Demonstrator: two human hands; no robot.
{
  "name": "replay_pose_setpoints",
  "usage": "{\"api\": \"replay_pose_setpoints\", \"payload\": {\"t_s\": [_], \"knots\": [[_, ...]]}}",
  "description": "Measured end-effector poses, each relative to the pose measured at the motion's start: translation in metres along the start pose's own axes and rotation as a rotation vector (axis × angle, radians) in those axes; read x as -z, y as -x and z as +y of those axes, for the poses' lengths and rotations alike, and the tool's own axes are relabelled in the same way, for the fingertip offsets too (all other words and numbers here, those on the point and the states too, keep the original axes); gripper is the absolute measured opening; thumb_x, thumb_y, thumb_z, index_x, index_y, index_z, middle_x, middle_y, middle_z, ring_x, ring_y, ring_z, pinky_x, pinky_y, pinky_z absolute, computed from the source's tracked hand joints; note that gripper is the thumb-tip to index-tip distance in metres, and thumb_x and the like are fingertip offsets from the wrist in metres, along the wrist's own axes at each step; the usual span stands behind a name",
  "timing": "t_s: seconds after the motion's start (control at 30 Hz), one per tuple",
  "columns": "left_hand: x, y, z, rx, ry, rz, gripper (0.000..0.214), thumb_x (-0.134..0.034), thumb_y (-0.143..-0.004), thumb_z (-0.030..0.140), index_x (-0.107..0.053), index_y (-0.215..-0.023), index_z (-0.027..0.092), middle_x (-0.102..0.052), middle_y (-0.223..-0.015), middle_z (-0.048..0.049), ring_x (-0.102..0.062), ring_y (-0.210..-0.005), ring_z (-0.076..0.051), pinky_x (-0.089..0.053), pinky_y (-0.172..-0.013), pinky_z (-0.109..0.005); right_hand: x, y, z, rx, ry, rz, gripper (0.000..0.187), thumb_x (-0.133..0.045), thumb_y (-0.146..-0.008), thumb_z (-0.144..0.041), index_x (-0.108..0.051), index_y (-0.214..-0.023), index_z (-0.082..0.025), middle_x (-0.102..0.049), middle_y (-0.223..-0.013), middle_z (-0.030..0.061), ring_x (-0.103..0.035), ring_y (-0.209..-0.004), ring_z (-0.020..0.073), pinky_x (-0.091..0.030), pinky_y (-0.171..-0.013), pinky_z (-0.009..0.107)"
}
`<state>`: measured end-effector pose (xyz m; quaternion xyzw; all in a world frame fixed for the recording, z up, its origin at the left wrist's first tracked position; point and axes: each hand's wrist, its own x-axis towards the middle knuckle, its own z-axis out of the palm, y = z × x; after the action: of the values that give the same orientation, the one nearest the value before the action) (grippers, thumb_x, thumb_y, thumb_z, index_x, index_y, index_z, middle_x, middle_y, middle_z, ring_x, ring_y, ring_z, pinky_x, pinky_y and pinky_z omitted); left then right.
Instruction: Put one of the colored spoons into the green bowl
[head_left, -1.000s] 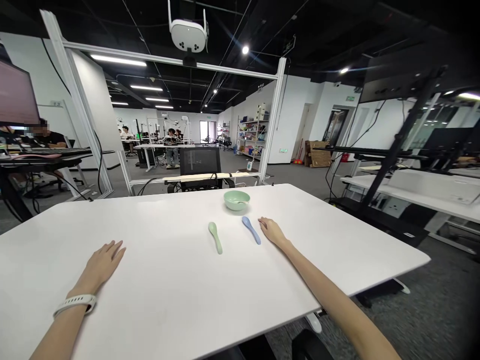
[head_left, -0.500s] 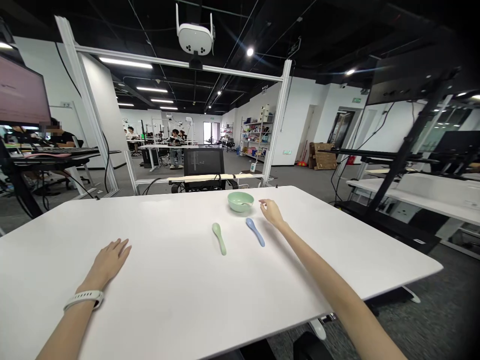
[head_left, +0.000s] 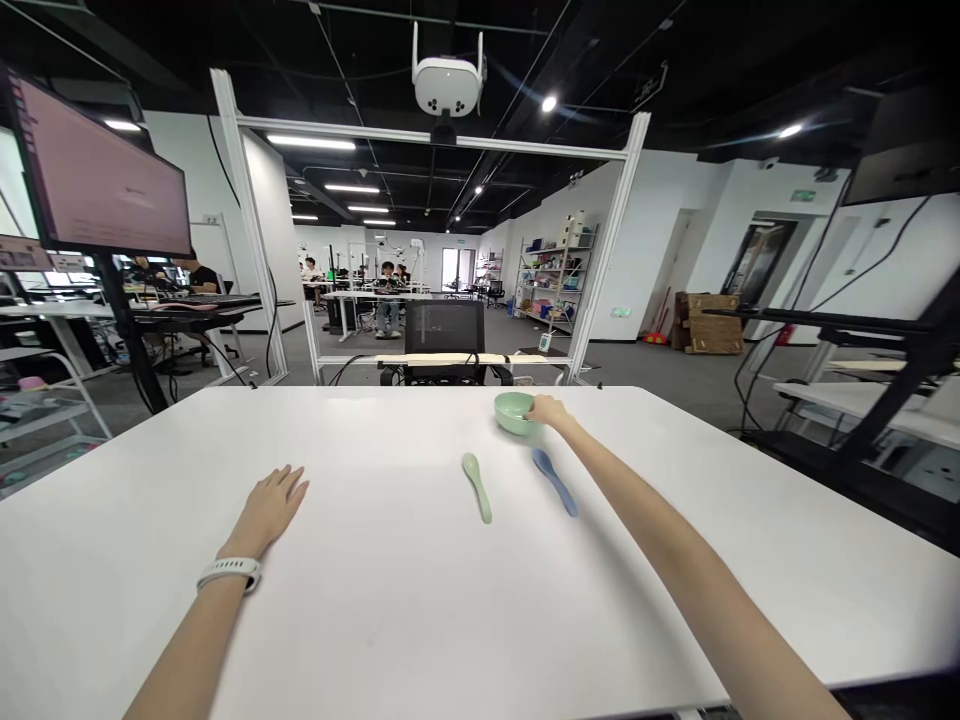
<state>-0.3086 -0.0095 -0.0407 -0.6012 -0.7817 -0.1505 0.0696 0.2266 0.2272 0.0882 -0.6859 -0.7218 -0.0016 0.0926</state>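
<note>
A pale green bowl [head_left: 511, 411] stands far out on the white table [head_left: 375, 600]. My right hand [head_left: 547, 409] is stretched out to it and its fingers close on the bowl's right rim. In front of the bowl lie a green spoon [head_left: 477, 486] and a blue spoon [head_left: 555, 481], side by side, the blue one just left of my right forearm. My left hand [head_left: 268, 509] lies flat on the table at the left, fingers spread, holding nothing; a white watch [head_left: 229, 572] is on its wrist.
A black office chair [head_left: 444, 340] stands behind the table's far edge inside a white metal frame [head_left: 247, 230]. A monitor [head_left: 97, 185] on a stand is at the left. Seated people work at desks in the background. Black stands and white tables are at the right.
My right hand left the tabletop beside the blue spoon, rose and reached forward to the bowl's rim. The view turned, shifting everything to the right. My left hand stayed flat.
</note>
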Motion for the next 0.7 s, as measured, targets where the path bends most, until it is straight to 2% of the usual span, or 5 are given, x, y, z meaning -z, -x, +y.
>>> {"api": "replay_pose_setpoints", "payload": {"t_s": [0.23, 0.4, 0.57, 0.63, 0.7], "knots": [[0.004, 0.003, 0.002, 0.003, 0.036, -0.004, 0.070, -0.031, -0.096, 0.051, -0.062, -0.147, 0.014, -0.060, -0.159, -0.0173, -0.053, -0.150, -0.033, -0.040, -0.125, -0.050, 0.000, -0.001, 0.000, 0.011, -0.053, 0.050, 0.025, -0.070, -0.089, -0.019, -0.084, -0.108, -0.012, -0.082, -0.109, 0.0200, -0.077, -0.108, 0.0314, -0.053, -0.089, 0.032], [0.012, 0.007, 0.008, 0.016, 0.108, 0.004, 0.070, -0.034, -0.093, 0.051, -0.066, -0.141, 0.012, -0.063, -0.156, -0.0199, -0.053, -0.150, -0.036, -0.040, -0.125, -0.053, 0.015, 0.017, 0.015, 0.042, -0.103, 0.179, 0.045, -0.051, -0.099, -0.020, -0.073, -0.136, -0.007, -0.080, -0.118, 0.0218, -0.073, -0.117, 0.0312, -0.049, -0.097, 0.032], [0.031, 0.012, 0.025, -0.002, 0.274, 0.029, 0.067, -0.037, -0.089, 0.054, -0.071, -0.131, 0.016, -0.070, -0.145, -0.0195, -0.058, -0.142, -0.039, -0.041, -0.123, -0.056, 0.002, 0.074, 0.011, 0.199, -0.369, 0.295, 0.048, -0.045, -0.097, -0.020, -0.062, -0.141, -0.011, -0.078, -0.105, 0.0138, -0.071, -0.094, 0.0268, -0.050, -0.085, 0.032], [0.039, 0.013, 0.045, -0.013, 0.377, 0.025, 0.069, -0.037, -0.088, 0.061, -0.072, -0.129, 0.017, -0.072, -0.140, -0.0195, -0.060, -0.136, -0.039, -0.044, -0.119, -0.055, -0.014, 0.106, -0.004, 0.237, -0.507, 0.290, 0.044, -0.045, -0.097, -0.026, -0.058, -0.137, -0.013, -0.073, -0.089, 0.0081, -0.067, -0.081, 0.0263, -0.049, -0.076, 0.034], [0.044, 0.015, 0.078, -0.029, 0.502, -0.014, 0.071, -0.036, -0.089, 0.067, -0.073, -0.124, 0.017, -0.076, -0.132, -0.0181, -0.066, -0.125, -0.036, -0.050, -0.112, -0.052, -0.031, 0.139, -0.026, 0.287, -0.638, 0.293, 0.039, -0.045, -0.097, -0.028, -0.055, -0.132, -0.016, -0.067, -0.083, 0.0040, -0.064, -0.076, 0.0255, -0.048, -0.071, 0.034]]}}
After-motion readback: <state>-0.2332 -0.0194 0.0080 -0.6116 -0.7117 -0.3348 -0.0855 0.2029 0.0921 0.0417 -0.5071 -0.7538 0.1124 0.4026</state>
